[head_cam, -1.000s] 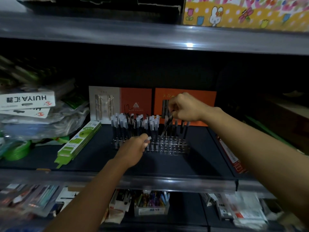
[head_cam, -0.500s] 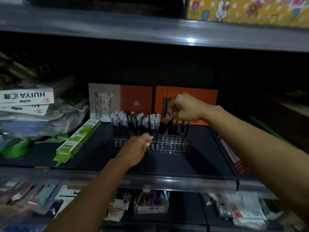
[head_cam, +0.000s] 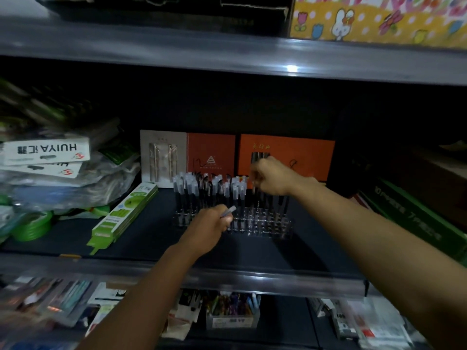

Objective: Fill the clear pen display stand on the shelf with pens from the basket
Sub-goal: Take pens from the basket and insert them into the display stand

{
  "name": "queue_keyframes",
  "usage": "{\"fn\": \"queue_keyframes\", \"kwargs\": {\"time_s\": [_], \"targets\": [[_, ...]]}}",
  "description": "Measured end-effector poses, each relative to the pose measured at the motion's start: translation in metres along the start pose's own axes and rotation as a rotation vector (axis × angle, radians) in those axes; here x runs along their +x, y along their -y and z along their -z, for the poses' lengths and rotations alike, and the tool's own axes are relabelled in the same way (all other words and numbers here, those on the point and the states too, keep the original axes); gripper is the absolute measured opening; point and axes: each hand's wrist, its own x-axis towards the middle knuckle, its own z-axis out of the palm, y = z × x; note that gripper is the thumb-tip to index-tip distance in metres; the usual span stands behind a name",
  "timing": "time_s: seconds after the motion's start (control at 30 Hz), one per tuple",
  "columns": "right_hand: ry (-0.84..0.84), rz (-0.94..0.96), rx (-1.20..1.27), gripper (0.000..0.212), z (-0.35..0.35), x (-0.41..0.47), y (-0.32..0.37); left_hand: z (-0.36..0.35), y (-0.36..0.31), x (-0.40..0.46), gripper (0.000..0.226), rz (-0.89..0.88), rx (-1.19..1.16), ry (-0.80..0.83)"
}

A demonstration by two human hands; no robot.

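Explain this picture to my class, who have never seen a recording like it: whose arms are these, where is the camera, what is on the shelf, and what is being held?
There is no machine here. A person wears a wide-angle camera on the head, so the one view looks forward and down along their own two arms. On the dark shelf stands a clear pen display stand; its left part is filled with upright capped pens, while its right part shows mostly bare holes. The left hand grips a pale-capped pen in front of the stand. The right hand holds several dark pens over the stand's right side. Behind stand orange boxes; a green packet lies to the left. No basket is visible.
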Motion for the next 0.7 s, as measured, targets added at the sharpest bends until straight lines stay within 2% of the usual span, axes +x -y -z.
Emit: {"fn": "queue_keyframes", "kwargs": {"time_s": [0.2, 0.27, 0.4, 0.5, 0.7], "targets": [[-0.017, 0.031, -0.020, 0.013, 0.007, -0.003, 0.001, 0.003, 0.001, 0.000, 0.019, 0.002, -0.047, -0.023], [-0.044, 0.093, 0.031, 0.012, 0.012, -0.007, 0.007, 0.004, 0.000, 0.000, 0.018, 0.008, -0.085, -0.034], [0.062, 0.240, 0.122, 0.010, 0.015, -0.018, 0.029, 0.002, -0.007, 0.003, 0.015, 0.010, -0.169, -0.074], [0.071, 0.291, 0.117, 0.007, 0.012, -0.021, 0.038, 0.001, -0.019, 0.004, 0.013, -0.024, -0.219, -0.092], [0.050, 0.302, 0.121, 0.016, 0.016, -0.026, 0.047, -0.001, -0.024, 0.002, 0.012, -0.036, -0.301, -0.092]]}}
